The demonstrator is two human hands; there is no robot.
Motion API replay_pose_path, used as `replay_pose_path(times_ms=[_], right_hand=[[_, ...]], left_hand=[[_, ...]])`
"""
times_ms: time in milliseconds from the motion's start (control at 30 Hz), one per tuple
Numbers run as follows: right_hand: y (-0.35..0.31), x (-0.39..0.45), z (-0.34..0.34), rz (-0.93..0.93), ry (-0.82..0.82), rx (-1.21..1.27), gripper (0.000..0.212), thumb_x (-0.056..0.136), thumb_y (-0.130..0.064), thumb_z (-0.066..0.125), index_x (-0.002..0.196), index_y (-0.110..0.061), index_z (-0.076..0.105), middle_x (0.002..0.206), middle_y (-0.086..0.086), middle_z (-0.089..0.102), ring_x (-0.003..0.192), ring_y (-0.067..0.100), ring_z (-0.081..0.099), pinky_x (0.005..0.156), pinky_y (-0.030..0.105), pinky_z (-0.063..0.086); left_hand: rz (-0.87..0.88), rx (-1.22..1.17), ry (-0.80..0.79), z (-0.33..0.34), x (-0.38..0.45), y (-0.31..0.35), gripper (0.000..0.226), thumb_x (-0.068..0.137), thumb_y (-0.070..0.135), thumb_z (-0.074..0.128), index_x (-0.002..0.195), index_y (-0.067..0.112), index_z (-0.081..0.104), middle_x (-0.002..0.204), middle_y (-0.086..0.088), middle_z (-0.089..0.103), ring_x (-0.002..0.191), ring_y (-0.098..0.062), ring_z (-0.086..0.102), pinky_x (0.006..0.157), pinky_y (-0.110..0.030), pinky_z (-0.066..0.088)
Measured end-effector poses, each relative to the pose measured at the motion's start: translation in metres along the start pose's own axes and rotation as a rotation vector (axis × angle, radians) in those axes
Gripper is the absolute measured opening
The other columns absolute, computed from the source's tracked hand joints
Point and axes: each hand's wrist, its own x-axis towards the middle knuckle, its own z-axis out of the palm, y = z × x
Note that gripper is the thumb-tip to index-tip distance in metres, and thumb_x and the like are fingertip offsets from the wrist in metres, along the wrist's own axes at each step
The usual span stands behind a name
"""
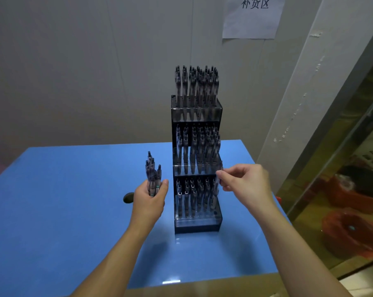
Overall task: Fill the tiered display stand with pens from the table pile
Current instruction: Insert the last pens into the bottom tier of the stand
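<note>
A black three-tier display stand (197, 226) stands upright on the blue table (63, 211), with several dark pens in each tier. My left hand (150, 200) grips a bundle of several pens (153, 172) upright, just left of the stand. My right hand (245, 183) pinches a single pen (217, 185) at the right edge of the lowest tier, its tip pointing down among the pens there.
A dark round hole (128, 197) lies in the tabletop behind my left hand. A paper sign (252, 16) hangs on the wall behind. Red basins (352, 232) sit on the floor to the right of the table edge.
</note>
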Motion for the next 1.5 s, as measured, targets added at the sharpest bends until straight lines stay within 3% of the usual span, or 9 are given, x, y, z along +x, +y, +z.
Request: replay_pose_path(times_ms=[133,267,433,600,833,967,1133,1300,1500], right_hand=[[0.017,-0.005,0.02,-0.028,0.047,-0.102,0.014,0.086,-0.026,0.081,0.075,-0.017,0.079,0.065,-0.007,0.074,0.069,0.01,0.074,0.079,0.033,0.061],[0.024,-0.01,0.036,-0.098,0.069,-0.131,0.012,0.087,-0.022,0.081,0.078,-0.015,0.079,0.065,-0.014,0.07,0.063,-0.009,0.064,0.063,0.004,0.046],[0.026,-0.009,0.048,-0.113,0.058,-0.18,0.011,0.088,-0.021,0.079,0.08,-0.012,0.078,0.065,-0.012,0.068,0.066,-0.006,0.063,0.062,-0.001,0.041],[0.03,-0.012,0.056,-0.072,0.032,-0.268,0.018,0.088,-0.023,0.078,0.074,-0.013,0.075,0.064,-0.008,0.068,0.068,0.012,0.067,0.066,0.013,0.047],[0.044,-0.022,0.067,0.082,-0.069,-0.332,0.026,0.092,-0.023,0.074,0.07,-0.01,0.074,0.066,-0.001,0.072,0.065,0.014,0.069,0.049,0.005,0.04],[0.039,-0.022,0.064,0.077,-0.105,-0.428,0.032,0.093,-0.028,0.073,0.07,-0.005,0.072,0.065,0.007,0.07,0.065,0.022,0.067,0.058,0.025,0.051],[0.018,-0.019,0.05,0.07,-0.234,-0.618,0.042,0.086,-0.042,0.08,0.073,-0.003,0.072,0.065,0.01,0.07,0.067,0.02,0.068,0.053,0.027,0.049],[-0.025,-0.023,0.048,-0.106,-0.295,-0.208,0.008,0.082,-0.031,0.086,0.082,-0.025,0.08,0.062,-0.016,0.071,0.059,-0.004,0.065,0.056,0.009,0.046],[-0.038,-0.019,0.056,-0.171,-0.356,0.002,0.023,0.081,-0.015,0.087,0.1,-0.025,0.081,0.081,-0.011,0.077,0.075,0.001,0.072,0.073,0.018,0.059]], left_hand=[[-0.001,0.037,-0.001,0.0,0.004,-0.011,0.031,0.1,0.023,0.064,0.077,0.012,0.047,0.062,-0.009,0.037,0.057,-0.024,0.033,0.05,-0.035,0.032],[0.0,0.048,-0.023,-0.001,0.007,-0.017,0.032,0.1,0.023,0.064,0.076,0.013,0.046,0.063,-0.009,0.038,0.059,-0.025,0.033,0.054,-0.039,0.033],[-0.015,0.054,-0.024,-0.002,0.007,-0.018,0.033,0.1,0.025,0.064,0.075,0.014,0.045,0.064,-0.008,0.039,0.059,-0.024,0.033,0.054,-0.038,0.034],[-0.037,0.047,-0.014,-0.004,0.007,-0.019,0.035,0.099,0.025,0.064,0.073,0.015,0.043,0.064,-0.008,0.037,0.06,-0.024,0.032,0.055,-0.037,0.033],[-0.049,0.059,-0.028,-0.006,0.008,-0.02,0.034,0.099,0.025,0.064,0.073,0.015,0.043,0.063,-0.008,0.038,0.059,-0.024,0.033,0.053,-0.037,0.033],[-0.04,0.078,-0.066,-0.005,0.006,-0.017,0.032,0.099,0.025,0.064,0.076,0.012,0.046,0.064,-0.009,0.039,0.059,-0.023,0.034,0.051,-0.037,0.034],[-0.028,0.089,-0.11,-0.003,0.003,-0.012,0.03,0.099,0.025,0.065,0.078,0.011,0.048,0.065,-0.009,0.039,0.06,-0.022,0.035,0.055,-0.038,0.035],[0.007,0.116,-0.166,0.003,-0.002,-0.003,0.034,0.098,0.023,0.066,0.072,0.017,0.046,0.058,-0.001,0.037,0.055,-0.018,0.034,0.051,-0.035,0.033],[0.038,0.106,-0.23,0.008,-0.009,0.001,0.032,0.098,0.021,0.067,0.071,0.017,0.05,0.055,0.005,0.039,0.05,-0.012,0.033,0.047,-0.025,0.031]])
